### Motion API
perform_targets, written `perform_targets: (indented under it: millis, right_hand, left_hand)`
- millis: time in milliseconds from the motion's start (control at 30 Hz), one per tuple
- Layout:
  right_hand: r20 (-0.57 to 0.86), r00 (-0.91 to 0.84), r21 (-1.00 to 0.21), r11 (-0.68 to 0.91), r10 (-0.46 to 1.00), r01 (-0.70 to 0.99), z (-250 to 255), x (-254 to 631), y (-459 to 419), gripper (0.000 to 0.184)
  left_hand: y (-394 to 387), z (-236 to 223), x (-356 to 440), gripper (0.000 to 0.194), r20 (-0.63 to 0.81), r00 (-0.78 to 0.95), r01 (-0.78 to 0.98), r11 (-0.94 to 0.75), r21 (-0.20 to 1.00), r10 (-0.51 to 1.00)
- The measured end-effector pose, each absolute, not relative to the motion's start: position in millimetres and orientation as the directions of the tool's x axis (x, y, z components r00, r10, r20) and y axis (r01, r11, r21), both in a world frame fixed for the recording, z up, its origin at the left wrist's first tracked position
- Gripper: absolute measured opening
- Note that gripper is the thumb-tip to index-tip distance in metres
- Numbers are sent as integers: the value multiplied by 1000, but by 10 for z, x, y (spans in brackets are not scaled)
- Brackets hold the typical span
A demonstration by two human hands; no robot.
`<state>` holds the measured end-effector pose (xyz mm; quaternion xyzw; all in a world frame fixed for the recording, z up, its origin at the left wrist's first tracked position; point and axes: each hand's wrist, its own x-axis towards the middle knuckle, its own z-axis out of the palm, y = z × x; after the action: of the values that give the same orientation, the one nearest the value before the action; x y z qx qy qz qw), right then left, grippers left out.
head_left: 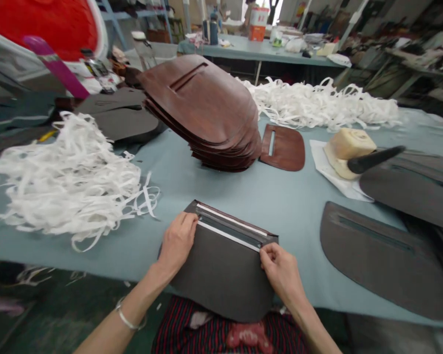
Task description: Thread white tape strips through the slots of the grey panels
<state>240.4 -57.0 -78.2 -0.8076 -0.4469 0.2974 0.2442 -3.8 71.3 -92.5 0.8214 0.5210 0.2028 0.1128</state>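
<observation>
Seated at a cutting table, a worker's left hand and right hand bear down on a dark grey leather-like panel with a slot across it. The fingers of each hand lie close together on the surface, near opposite ends of 2 white strips that run along the slot. Neither hand is spread wide, but whether either thumb pinches the panel from below cannot be told. The panel sits at the near edge of a blue-grey table cover, with its rounded end overhanging the person's striped clothing.

Uneven pressure could knock the 2 strips out of line with the slot, and the overhanging weight could drag the panel off the edge if the hands let go. Beyond it, a leaning stack of brown slotted panels could slide if bumped, perhaps onto a single brown panel just beside it. A black-handled tool, lying across a grey panel next to a cream block, could roll if jostled. A loose heap of white strips could snag a sleeve or wrist.
</observation>
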Motion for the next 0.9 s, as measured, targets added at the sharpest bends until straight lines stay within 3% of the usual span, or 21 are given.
perform_targets:
  millis: [133, 367, 533, 667, 733, 833, 900]
  right_hand:
    - [-250, 463, -663, -499, 850, 558, -750, 2392, -552, 20]
    - [-251, 491, -627, -526, 834, 574, -735, 2381, -528, 18]
    - [-258, 499, -557, -549, 827, 623, -727, 2377, -495, 14]
    - [-217, 486, -429, -530, 846, 732, -726, 2328, -505, 8]
    - [-109, 402, -349, -414, 909, 841, -730, 2285, -525, 15]
    - [75, 95, -242, -74, 993, 968, -748, 2239, -542, 34]
    - [127, -65, -197, 90, 990, 976, -761, 2235, -522, 36]
  left_hand:
    - [578, -981, -106, 33, 238, 487, 794, -540, 279, 840]
    - [430, -943, -196, 67, 106, 642, 762, -647, 24, 760]
    - [368, -955, -46, 60, 91, 665, 745, -666, -26, 741]
    - [286, -945, 156, 57, 70, 703, 711, -701, -57, 708]
    - [233, -930, 256, 62, 59, 695, 718, -691, -83, 716]
    - [134, -930, 391, 57, 49, 721, 693, -716, -84, 691]
    - [67, -941, 459, 54, 58, 734, 679, -732, -47, 677]
